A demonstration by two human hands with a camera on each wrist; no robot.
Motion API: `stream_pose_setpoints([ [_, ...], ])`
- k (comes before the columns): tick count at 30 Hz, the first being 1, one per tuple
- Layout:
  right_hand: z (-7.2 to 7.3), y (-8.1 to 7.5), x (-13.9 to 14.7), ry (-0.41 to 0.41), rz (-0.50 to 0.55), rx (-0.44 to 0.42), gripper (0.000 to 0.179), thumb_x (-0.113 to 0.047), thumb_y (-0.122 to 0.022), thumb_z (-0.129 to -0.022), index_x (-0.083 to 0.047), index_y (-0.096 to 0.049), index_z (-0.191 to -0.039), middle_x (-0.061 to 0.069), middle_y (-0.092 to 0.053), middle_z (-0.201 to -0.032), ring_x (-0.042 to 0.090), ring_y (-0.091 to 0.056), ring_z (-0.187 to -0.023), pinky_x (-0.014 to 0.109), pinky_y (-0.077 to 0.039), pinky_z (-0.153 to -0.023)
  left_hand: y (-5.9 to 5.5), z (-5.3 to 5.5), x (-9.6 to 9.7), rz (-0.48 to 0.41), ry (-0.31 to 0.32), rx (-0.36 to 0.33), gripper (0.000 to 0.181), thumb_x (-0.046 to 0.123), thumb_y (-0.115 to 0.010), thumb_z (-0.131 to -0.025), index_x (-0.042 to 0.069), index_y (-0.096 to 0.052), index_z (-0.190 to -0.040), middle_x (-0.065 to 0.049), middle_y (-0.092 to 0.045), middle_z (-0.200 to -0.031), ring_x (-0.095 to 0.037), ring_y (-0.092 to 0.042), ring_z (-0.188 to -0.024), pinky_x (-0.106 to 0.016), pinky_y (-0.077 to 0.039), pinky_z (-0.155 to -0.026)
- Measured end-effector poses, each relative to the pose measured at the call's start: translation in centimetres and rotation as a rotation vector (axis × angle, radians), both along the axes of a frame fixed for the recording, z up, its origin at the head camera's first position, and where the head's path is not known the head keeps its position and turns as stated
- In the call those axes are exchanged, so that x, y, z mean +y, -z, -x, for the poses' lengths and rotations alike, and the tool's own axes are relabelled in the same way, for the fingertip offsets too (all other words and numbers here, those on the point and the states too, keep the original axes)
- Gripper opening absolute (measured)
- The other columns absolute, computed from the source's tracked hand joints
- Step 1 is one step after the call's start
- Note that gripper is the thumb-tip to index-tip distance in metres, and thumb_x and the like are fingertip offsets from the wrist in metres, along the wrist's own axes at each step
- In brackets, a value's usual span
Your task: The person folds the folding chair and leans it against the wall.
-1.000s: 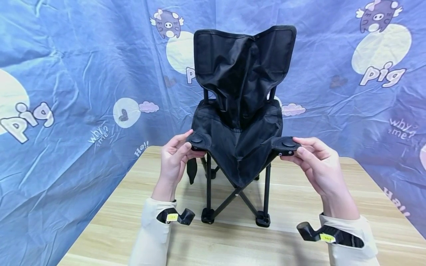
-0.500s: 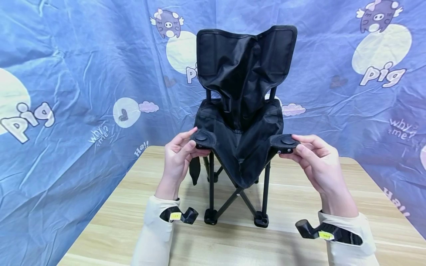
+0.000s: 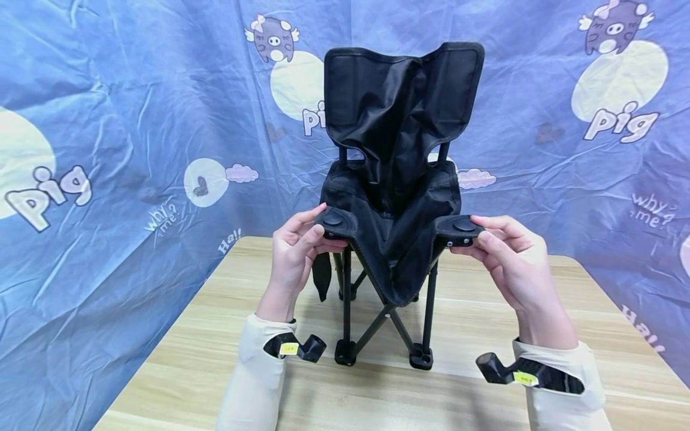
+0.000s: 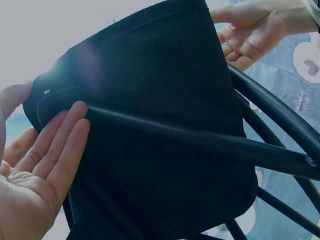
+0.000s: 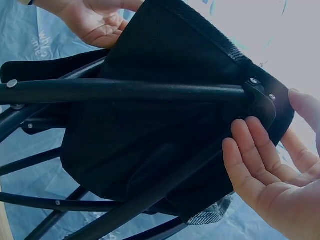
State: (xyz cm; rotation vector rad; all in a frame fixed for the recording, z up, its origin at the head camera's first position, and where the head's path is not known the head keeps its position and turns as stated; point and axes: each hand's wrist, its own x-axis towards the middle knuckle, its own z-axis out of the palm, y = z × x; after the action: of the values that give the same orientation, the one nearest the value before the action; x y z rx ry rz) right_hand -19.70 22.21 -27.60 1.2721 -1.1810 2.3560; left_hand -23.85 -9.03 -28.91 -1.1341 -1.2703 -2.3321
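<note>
A black folding camp chair (image 3: 396, 239) stands upright on the table, partly spread, its seat cloth sagging in a V between the two front corners. My left hand (image 3: 296, 251) pinches the front left seat corner (image 3: 335, 222), thumb at its edge and other fingers underneath. At the opposite front corner (image 3: 459, 227), my right hand (image 3: 512, 257) grips in the same way. From below, the left wrist view has the left fingers (image 4: 70, 135) against the cloth beside a frame tube (image 4: 200, 135). In the right wrist view, the right fingers (image 5: 250, 150) lie under the riveted corner bracket (image 5: 260, 102).
The pale wooden table (image 3: 215, 371) carries the chair's crossed legs with black plastic feet (image 3: 421, 357). A black strap (image 3: 321, 278) hangs at the chair's left side. Behind and around hangs a blue printed cloth (image 3: 135, 120). Wrist cameras (image 3: 493, 368) are strapped over both sleeves.
The left seat corner, with my left hand on it, has moved right, bringing the two corners closer together. The right hand has shifted slightly left, and the seat folds into a narrower V.
</note>
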Motion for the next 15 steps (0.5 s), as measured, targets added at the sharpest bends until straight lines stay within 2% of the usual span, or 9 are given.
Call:
stream_pose_setpoints([
  [9, 0.11, -0.31, -0.28, 0.008, -0.001, -0.005, 0.03, 0.021, -0.039, -0.096, 0.022, -0.054, -0.123, 0.029, -0.066, -0.116, 0.037, -0.071, -0.096, 0.043, -0.056, -0.09, -0.32, 0.04, 0.47, 0.018, -0.007, -0.006, 0.038, 0.032, -0.079, -0.087, 0.017, -0.07, -0.12, -0.008, -0.074, -0.102, -0.021, -0.074, -0.072, -0.035, -0.062, -0.066],
  [15, 0.26, -0.55, -0.61, 0.004, 0.002, -0.003, 0.03, 0.021, -0.041, -0.096, 0.022, -0.055, -0.122, 0.029, -0.066, -0.115, 0.036, -0.07, -0.098, 0.044, -0.057, -0.089, -0.59, 0.0, 0.75, 0.014, 0.01, -0.005, 0.039, 0.033, -0.079, -0.086, 0.017, -0.07, -0.121, -0.008, -0.074, -0.103, -0.021, -0.074, -0.073, -0.036, -0.062, -0.066],
])
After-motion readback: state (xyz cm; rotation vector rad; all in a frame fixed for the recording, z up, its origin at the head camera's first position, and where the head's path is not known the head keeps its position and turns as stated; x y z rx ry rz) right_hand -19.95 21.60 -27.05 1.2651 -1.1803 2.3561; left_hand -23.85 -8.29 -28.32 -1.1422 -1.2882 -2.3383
